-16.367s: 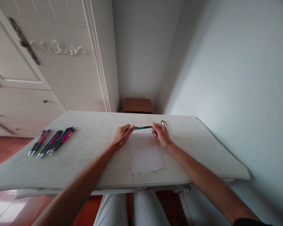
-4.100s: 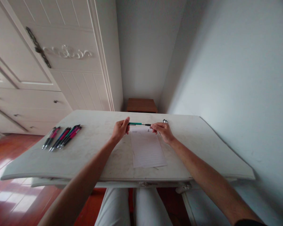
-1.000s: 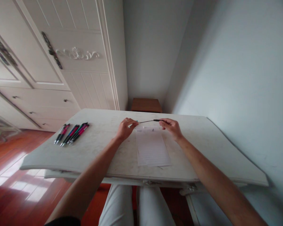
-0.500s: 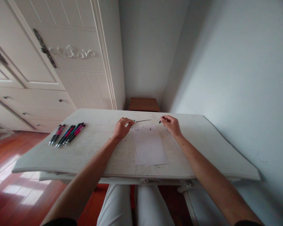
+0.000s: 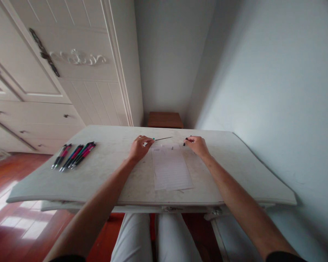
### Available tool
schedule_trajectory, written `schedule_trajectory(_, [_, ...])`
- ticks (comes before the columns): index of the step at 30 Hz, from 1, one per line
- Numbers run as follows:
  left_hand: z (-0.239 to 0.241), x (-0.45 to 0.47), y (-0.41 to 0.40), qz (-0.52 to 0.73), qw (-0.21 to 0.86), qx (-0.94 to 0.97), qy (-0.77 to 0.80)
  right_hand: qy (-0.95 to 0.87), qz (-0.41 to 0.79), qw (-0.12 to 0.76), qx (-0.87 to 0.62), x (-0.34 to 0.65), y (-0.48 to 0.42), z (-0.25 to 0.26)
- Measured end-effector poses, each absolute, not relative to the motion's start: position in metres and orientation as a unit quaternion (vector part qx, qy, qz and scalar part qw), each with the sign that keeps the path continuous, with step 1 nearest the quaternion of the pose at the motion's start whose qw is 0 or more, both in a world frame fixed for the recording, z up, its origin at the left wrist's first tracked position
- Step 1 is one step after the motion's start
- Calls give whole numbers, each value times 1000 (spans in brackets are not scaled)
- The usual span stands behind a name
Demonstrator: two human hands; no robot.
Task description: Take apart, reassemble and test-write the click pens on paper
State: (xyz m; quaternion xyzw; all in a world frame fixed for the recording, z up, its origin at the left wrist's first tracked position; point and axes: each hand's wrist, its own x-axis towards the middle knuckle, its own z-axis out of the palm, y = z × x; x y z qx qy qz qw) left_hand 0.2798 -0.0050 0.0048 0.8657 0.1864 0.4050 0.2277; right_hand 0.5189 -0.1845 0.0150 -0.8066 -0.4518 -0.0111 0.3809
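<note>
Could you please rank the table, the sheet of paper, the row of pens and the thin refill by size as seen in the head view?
1. table
2. sheet of paper
3. row of pens
4. thin refill in the left hand, farther off but clearly smallest

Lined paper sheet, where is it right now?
Head view: the lined paper lies on the table, its far end between the left hand and right hand, right of the row of pens.
</note>
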Motion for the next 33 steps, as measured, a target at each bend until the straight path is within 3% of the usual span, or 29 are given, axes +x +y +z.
schedule_trajectory(24, [3,279,-5,419,224,863,172,-429,-22,426,-797,519,-185,16])
schedule_trajectory(28, [4,279,-6,421,220,865,163,-470,-72,462,-749,505,-187,26])
schedule_trajectory(33, [2,280,-7,427,224,866,135,-574,-25,438,-692,487,-186,25])
